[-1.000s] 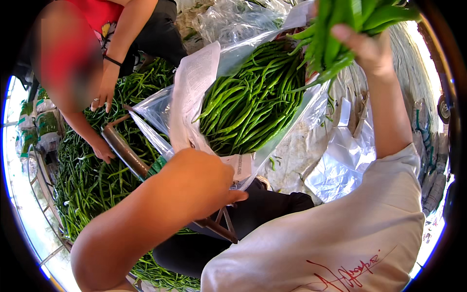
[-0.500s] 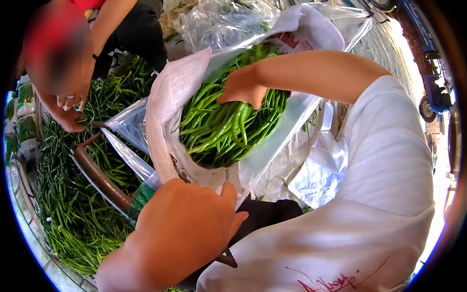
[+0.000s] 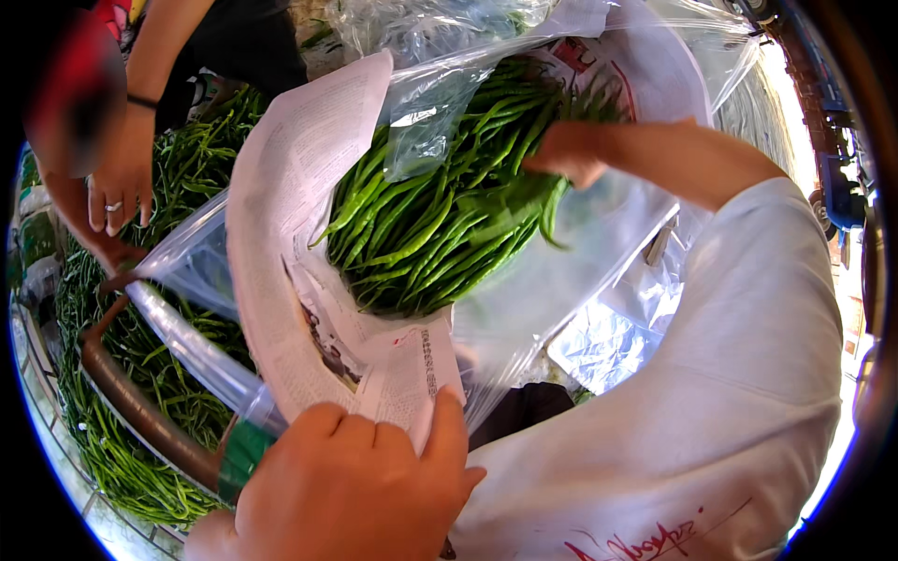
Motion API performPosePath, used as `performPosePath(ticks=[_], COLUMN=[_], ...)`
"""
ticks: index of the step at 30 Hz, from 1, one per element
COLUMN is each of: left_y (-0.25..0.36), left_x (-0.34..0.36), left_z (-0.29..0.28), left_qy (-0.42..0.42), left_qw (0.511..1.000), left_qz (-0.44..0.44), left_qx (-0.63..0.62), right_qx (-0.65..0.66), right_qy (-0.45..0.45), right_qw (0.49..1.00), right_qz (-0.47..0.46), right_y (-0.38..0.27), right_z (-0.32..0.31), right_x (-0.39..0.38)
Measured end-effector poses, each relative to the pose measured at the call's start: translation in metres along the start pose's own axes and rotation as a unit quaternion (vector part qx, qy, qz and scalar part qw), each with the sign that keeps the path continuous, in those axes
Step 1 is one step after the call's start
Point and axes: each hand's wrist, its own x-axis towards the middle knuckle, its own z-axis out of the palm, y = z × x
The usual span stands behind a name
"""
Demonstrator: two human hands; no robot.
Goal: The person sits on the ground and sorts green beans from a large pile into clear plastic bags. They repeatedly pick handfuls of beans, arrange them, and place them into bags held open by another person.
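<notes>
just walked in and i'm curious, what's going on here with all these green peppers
The person's right hand is among the long, thin green peppers in a clear plastic bag lined with pinkish printed paper; blur hides its exact grip. The left hand is at the paper's near edge. At the left, a co-worker's ringed hand hangs by a large, loose heap of green peppers.

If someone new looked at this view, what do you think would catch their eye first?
Most likely the bright green peppers heaped mid-picture, inside a clear bag lined with newspaper. The right hand is blurred at the heap's right side; the left hand is at the newspaper's near edge. At far left lies another pepper pile.
</notes>
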Motion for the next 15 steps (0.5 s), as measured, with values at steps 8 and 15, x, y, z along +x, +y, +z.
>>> performPosePath(ticks=[8,15], left_y=[0.002,0.000], left_x=[0.008,0.008], left_z=[-0.001,0.002], left_qy=[0.029,0.047], left_qw=[0.999,0.999], left_qz=[-0.009,-0.007], left_qx=[0.013,0.003], right_qx=[-0.034,-0.024], right_qy=[-0.006,-0.063], right_qw=[0.999,0.997], right_qz=[-0.009,-0.030], right_y=[0.026,0.051], right_z=[0.003,0.071], right_x=[0.022,0.034])
